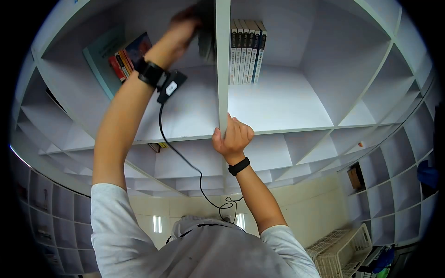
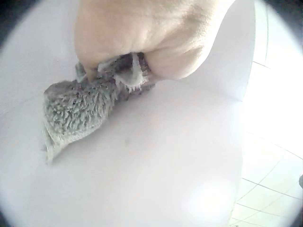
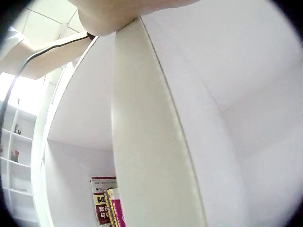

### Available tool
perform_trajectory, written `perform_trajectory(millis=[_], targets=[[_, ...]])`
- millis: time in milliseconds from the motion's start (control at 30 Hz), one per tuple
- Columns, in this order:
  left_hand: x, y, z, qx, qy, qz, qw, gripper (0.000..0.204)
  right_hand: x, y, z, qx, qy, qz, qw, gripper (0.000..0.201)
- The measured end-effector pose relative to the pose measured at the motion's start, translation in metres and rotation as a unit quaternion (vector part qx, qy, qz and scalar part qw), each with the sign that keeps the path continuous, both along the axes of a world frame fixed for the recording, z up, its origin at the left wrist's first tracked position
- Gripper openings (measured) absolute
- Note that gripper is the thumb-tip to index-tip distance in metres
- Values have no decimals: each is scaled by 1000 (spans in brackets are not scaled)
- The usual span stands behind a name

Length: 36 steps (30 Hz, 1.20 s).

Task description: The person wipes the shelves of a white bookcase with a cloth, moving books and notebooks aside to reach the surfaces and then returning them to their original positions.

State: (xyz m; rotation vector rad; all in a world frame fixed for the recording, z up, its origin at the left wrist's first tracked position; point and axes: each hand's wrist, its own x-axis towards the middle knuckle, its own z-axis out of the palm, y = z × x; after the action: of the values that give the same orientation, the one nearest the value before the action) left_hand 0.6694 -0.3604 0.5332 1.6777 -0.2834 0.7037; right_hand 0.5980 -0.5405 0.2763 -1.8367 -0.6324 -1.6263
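Observation:
Up in the left compartment of a white shelf, my left hand is blurred beside the upright divider. It grips a bunched grey microfiber cloth, whose shaggy face lies against a white panel in the left wrist view. In the head view the same cloth shows dark and smeared against the divider. Lower down, my right hand holds the front edge of that divider, thumb on one side and fingers on the other. Only part of the right hand shows at the top of the right wrist view.
Several matching books stand right of the divider. Leaning books and a pale blue folder are at the left. A black cable hangs from the left wrist. Plastic crates sit on the floor at lower right.

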Motion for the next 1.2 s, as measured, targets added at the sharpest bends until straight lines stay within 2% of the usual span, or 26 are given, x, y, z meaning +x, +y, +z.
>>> perform_trajectory(millis=[33,100,133,167,200,267,333,467,500,533,600,667,700,733,767,800,867,900,1033,1067,1100,1133,1167,1200], targets=[[-5,-5,8,-1,-1,0,1000,45,0,0,1,0,2,3,1000,45],[-17,-15,19,58,-160,4,985,54,0,1,2,0,1,6,1000,45],[-25,-9,11,72,-69,57,993,60,-1,1,2,-2,5,0,1000,45],[-48,-21,-3,115,-80,56,989,61,-2,1,1,-3,11,-6,1000,45],[-78,-40,-21,158,-90,54,982,61,-3,2,2,-3,13,-4,1000,45],[-113,-56,-88,260,-190,123,939,63,-3,4,2,8,10,-7,1000,45],[-150,-72,-152,279,-138,119,943,66,-1,3,0,9,11,-6,1000,46],[-161,-71,-160,238,-95,60,965,64,-8,-5,3,-1,1,53,999,49],[-153,-64,-151,258,-78,65,961,64,-10,-7,5,-4,-8,79,997,50],[-142,-55,-142,279,-60,69,956,63,-12,-8,5,-4,-4,69,998,50],[-110,-37,-134,265,-74,55,960,56,-20,-8,5,18,35,112,993,54],[-90,-22,-137,406,107,10,908,46,-31,-12,3,23,62,117,991,52],[-93,-23,-146,421,58,37,905,37,-34,-14,1,31,52,128,990,49],[-107,-29,-142,484,79,33,871,36,-35,-17,2,40,39,139,989,46],[-128,-37,-139,496,68,35,865,36,-42,-20,3,51,49,175,982,38],[-147,-42,-141,511,57,36,857,37,-47,-22,-1,52,47,167,984,38],[-166,-43,-157,529,-88,76,840,41,-64,-25,-18,109,71,208,970,33],[-180,-47,-159,567,-41,77,819,48,-73,-29,-27,114,91,185,972,29],[-221,-50,-184,512,-99,4,853,55,-124,-38,-54,134,187,160,960,28],[-225,-50,-195,390,-99,-60,914,57,-135,-40,-60,135,189,143,962,28],[-228,-50,-205,260,-93,-124,953,58,-144,-42,-66,131,183,137,965,29],[-234,-48,-217,259,-92,-137,952,58,-152,-45,-69,130,184,127,966,30],[-240,-47,-228,123,14,-227,966,59,-162,-50,-77,147,230,134,953,31],[-243,-48,-235,-17,124,-305,944,60,-169,-57,-87,164,277,142,936,33]])
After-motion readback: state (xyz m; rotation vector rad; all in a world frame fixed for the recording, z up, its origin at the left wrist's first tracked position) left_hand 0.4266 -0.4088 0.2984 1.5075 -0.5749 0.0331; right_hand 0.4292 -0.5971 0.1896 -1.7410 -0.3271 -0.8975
